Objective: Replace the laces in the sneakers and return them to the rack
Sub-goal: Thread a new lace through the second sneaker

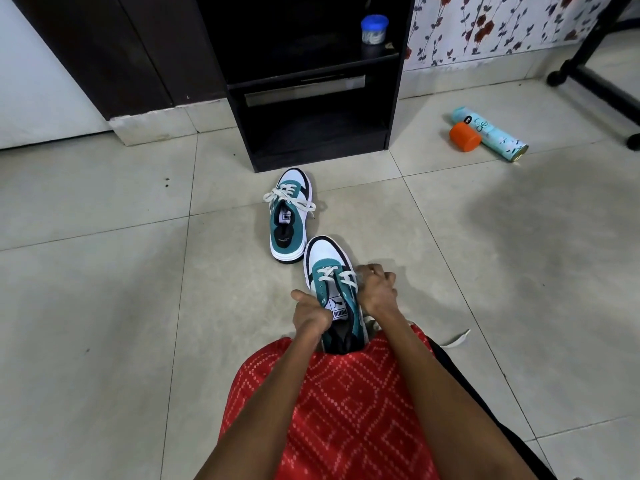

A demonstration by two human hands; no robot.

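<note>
Fingers (373,271) of right hand (376,289): curled on lace (327,272) at right flank of near sneaker (323,254). Left hand (309,311): grips its left collar. Sneaker: toe points toward rack (311,98), well short of it; right hand nearer the rack.

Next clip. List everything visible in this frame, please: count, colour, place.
Grey tiled floor: one, throughout.
Black wooden rack: one, top centre.
Teal, white and black sneakers: two; far sneaker on the floor before the rack, near sneaker held at centre.
Off-white laces: on both sneakers.
Blue-lidded jar: one, on a rack shelf.
Pale-blue spray can: one, lying on floor, right.
Orange cap: one, beside the can.
Red patterned garment: one, bottom centre.
Left hand: one, grips near sneaker's left side.
Right hand: one, grips its right side at the laces.
</note>
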